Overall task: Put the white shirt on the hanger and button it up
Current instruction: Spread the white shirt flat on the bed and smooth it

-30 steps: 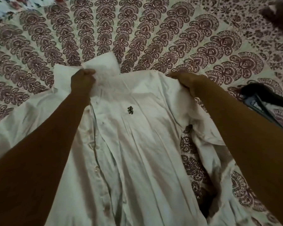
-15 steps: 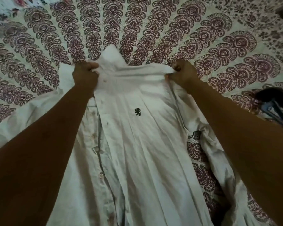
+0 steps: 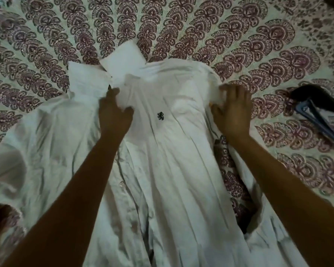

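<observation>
The white shirt (image 3: 177,170) lay spread front-up on the patterned bedspread (image 3: 201,35), collar (image 3: 121,60) toward the far side, a small dark emblem (image 3: 160,116) on its chest and the button strip (image 3: 123,182) running down beside the left forearm. Half a second earlier both hands had pinched the shoulder line in closed fists; now each grip was let go. The left hand (image 3: 114,114) rested flat just below the collar, fingers apart and pressing on the cloth, nothing clamped in it. The right hand (image 3: 232,110) lay open at the shirt's right shoulder edge, fingers spread, palm down on the fabric. The collar flaps stood up and fanned out more than before, and the shoulder line lay slacker. A gap in the shirt under the right forearm showed the bedspread through it. The left sleeve spread wide to the left edge of the view, and the shirt's lower part ran out of the picture at the bottom. To the right, well apart from the shirt, lay the dark hanger (image 3: 316,120), partly cut off by the frame edge. Beyond the collar the bedspread was bare up to the far edge, and also between the right shoulder and the hanger.
</observation>
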### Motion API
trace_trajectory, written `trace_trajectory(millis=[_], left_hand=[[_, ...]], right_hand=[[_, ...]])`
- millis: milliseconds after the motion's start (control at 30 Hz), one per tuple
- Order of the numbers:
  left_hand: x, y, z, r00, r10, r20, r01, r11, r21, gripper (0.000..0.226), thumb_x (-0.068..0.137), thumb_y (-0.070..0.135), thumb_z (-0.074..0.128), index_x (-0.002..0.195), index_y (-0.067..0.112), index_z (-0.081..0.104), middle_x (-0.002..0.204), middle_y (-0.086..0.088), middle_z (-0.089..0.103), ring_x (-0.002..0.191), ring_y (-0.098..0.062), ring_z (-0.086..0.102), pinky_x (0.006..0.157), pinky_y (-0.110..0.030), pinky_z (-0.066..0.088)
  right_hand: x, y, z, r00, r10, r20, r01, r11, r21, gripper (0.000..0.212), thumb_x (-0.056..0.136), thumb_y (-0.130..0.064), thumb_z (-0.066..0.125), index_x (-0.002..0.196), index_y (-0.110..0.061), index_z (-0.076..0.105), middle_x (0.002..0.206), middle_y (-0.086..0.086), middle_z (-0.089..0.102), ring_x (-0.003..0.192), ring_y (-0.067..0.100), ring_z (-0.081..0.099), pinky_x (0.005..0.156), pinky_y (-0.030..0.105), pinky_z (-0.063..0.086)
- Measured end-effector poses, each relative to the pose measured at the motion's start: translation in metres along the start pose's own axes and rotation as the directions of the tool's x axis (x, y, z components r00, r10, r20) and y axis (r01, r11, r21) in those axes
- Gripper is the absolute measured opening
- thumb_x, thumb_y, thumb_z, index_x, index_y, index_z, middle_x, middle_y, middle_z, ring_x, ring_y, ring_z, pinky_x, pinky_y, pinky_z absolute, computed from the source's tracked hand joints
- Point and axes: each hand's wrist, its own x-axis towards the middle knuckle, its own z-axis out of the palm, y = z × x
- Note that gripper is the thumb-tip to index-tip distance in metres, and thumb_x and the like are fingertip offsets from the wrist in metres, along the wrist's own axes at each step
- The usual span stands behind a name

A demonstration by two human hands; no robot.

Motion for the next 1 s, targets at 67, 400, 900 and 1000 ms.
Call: trace_trajectory(millis=[67, 400, 900, 1000], left_hand=[[-0.041, -0.005, 0.004, 0.989, -0.134, 0.06, 0.138, 0.988, -0.065, 0.059, 0.08, 0.015, 0.067, 0.133, 0.012, 0.042, 0.12, -0.018, 0.058, 0.111, -0.031, 0.057, 0.099, -0.035, 0.043], [-0.146, -0.012, -0.003, 0.732, -0.523, 0.437, 0.648, 0.732, -0.21, 0.044, 0.077, 0.025, 0.074, 0.111, -0.002, 0.064, 0.122, -0.03, 0.057, 0.115, -0.044, 0.054, 0.095, -0.043, 0.045], [-0.185, -0.016, 0.007, 0.733, -0.531, 0.425, 0.68, 0.587, -0.439, 0.025, 0.075, 0.016, 0.075, 0.097, 0.007, 0.066, 0.095, -0.007, 0.065, 0.095, -0.023, 0.061, 0.092, -0.035, 0.05], [-0.197, -0.033, -0.01, 0.834, -0.496, 0.242, 0.535, 0.622, -0.571, 0.017, 0.079, 0.02, 0.071, 0.09, 0.007, 0.065, 0.089, -0.005, 0.065, 0.078, -0.017, 0.061, 0.078, -0.029, 0.052]], right_hand=[[-0.053, 0.009, 0.0, 0.999, -0.022, 0.038, 0.022, 1.0, -0.011, 0.041, 0.083, -0.022, 0.055, 0.121, -0.009, 0.051, 0.132, 0.019, 0.047, 0.122, 0.035, 0.042, 0.105, 0.041, 0.031], [-0.205, -0.012, -0.024, 0.901, 0.358, 0.246, -0.429, 0.82, 0.379, 0.028, 0.09, -0.028, 0.054, 0.106, -0.006, 0.06, 0.089, 0.006, 0.066, 0.084, 0.022, 0.06, 0.071, 0.023, 0.039], [-0.203, 0.02, -0.036, 0.648, 0.47, 0.599, -0.755, 0.299, 0.583, 0.029, 0.087, -0.036, 0.058, 0.092, -0.008, 0.057, 0.067, -0.008, 0.061, 0.059, 0.005, 0.057, 0.057, 0.017, 0.047], [-0.209, 0.022, -0.038, 0.625, 0.448, 0.64, -0.781, 0.355, 0.514, 0.016, 0.088, -0.029, 0.059, 0.087, -0.014, 0.063, 0.081, 0.004, 0.06, 0.075, 0.017, 0.057, 0.074, 0.027, 0.047]])
